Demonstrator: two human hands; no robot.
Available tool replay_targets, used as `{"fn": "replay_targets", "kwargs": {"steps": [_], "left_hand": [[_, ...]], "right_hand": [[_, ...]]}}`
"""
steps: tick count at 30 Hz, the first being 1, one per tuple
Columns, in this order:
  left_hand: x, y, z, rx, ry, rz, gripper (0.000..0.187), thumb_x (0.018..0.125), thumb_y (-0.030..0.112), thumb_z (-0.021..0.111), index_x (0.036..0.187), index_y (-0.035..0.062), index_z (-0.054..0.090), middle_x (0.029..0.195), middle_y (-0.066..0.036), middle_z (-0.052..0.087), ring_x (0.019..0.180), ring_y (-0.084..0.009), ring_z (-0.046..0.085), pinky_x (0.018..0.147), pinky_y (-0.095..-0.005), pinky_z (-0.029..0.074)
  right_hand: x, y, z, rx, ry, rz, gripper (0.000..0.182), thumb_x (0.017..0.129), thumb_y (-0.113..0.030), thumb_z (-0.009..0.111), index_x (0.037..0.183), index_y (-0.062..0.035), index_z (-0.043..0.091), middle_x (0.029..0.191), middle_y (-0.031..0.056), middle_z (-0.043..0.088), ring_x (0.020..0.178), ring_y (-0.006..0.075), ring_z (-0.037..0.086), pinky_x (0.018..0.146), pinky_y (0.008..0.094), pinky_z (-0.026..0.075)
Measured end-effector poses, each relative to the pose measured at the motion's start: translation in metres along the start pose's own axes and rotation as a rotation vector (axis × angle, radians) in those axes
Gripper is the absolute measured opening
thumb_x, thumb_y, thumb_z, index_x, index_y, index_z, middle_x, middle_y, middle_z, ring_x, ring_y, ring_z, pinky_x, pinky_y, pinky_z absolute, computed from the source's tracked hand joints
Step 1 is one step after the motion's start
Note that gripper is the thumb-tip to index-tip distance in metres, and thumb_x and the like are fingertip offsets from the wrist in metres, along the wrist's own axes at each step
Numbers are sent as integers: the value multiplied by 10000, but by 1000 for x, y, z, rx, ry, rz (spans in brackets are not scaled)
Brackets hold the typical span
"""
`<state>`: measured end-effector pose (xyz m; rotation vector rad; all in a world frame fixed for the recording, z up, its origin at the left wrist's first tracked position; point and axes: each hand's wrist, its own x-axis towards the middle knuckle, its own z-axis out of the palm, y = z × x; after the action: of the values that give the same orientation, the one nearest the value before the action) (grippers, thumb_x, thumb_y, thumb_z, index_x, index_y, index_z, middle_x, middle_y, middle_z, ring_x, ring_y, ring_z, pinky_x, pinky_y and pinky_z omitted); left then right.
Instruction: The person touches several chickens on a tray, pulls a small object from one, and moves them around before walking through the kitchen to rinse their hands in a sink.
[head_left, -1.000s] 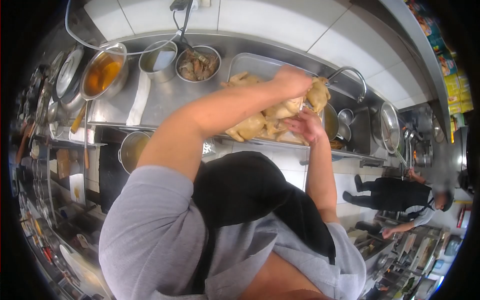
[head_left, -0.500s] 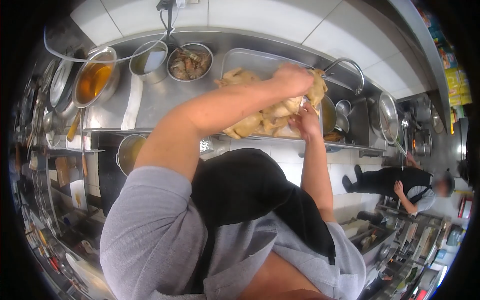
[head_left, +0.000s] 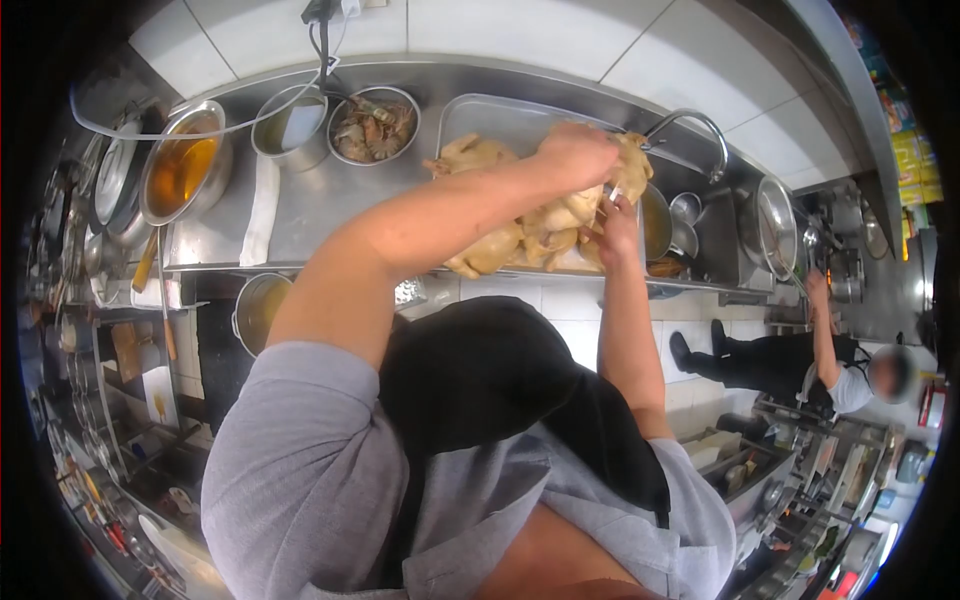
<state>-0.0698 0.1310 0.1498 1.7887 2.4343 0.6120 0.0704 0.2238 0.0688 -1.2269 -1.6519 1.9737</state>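
Several pale plucked chickens (head_left: 483, 250) lie in a large metal tray (head_left: 480, 103) on the steel counter. My left hand (head_left: 580, 155) is closed over the birds at the tray's right part, and its fingertips are hidden. Just below it, my right hand (head_left: 618, 230) touches the chicken at the tray's front right, fingers bent. A small bright object shows between the two hands, too small to identify. One chicken (head_left: 630, 168) rests at the right edge, beside my left hand.
Left of the tray are a bowl of shrimp (head_left: 374, 126), a metal pot (head_left: 290, 128), a white cloth (head_left: 262, 212) and a bowl of orange liquid (head_left: 187, 165). On the right are a curved faucet (head_left: 718, 150), a sink and a strainer (head_left: 771, 228). Another person (head_left: 800, 368) stands farther right.
My left hand has shifted slightly left, and my right hand stays close to the same chicken. The other person has stretched an arm toward the pans.
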Motion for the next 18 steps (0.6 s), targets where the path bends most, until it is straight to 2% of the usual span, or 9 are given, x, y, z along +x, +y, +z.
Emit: {"fn": "replay_targets", "kwargs": {"steps": [1, 8, 10, 14, 17, 18], "left_hand": [[1, 0, 2, 14, 5, -19, 323, 850, 323, 637, 1046, 70, 682, 987, -162, 682, 956, -341, 659, 813, -455, 521], [-26, -2, 12, -195, 150, -97, 350, 860, 364, 660, 1121, 131, 676, 1027, -152, 672, 965, -338, 641, 827, -437, 520], [-32, -6, 17, -225, 275, -66, 340, 866, 339, 658, 1145, 144, 674, 1057, -142, 666, 990, -336, 631, 837, -432, 521], [-37, -13, 25, -295, 323, -65, 353, 868, 323, 661, 1160, 126, 667, 1055, -143, 664, 1002, -344, 624, 863, -437, 513], [-43, -16, 23, -357, 265, -57, 331, 876, 313, 652, 1136, 111, 676, 1136, -161, 633, 1061, -352, 599, 908, -438, 497], [-49, -19, 29, -437, 371, -69, 383, 887, 309, 649, 1204, 94, 635, 1225, -190, 580, 1131, -365, 561, 959, -435, 468]], "right_hand": [[1, 3, 1, -17, -13, -1, 247, 1008, -208, 444, 1235, -112, 457, 1180, 67, 591, 1104, 215, 564, 784, 452, 510], [-1, 6, 4, 122, 34, 19, 254, 1005, -221, 449, 1247, -146, 463, 1192, 41, 583, 1088, 189, 567, 766, 427, 491], [2, 5, 4, 118, 33, -2, 162, 1005, -180, 446, 1155, -127, 475, 1016, 46, 600, 908, 155, 594, 628, 359, 534], [8, 2, 5, 37, 38, -13, 154, 999, -168, 465, 1135, -100, 488, 990, 56, 607, 871, 159, 601, 623, 338, 530], [14, -1, 10, 132, 72, -109, 118, 994, -134, 475, 1083, -63, 506, 966, 63, 609, 836, 174, 607, 651, 328, 523], [13, -3, 15, 257, 68, -184, 103, 991, -114, 477, 1065, -51, 513, 973, 64, 609, 851, 173, 600, 687, 318, 515]]}}
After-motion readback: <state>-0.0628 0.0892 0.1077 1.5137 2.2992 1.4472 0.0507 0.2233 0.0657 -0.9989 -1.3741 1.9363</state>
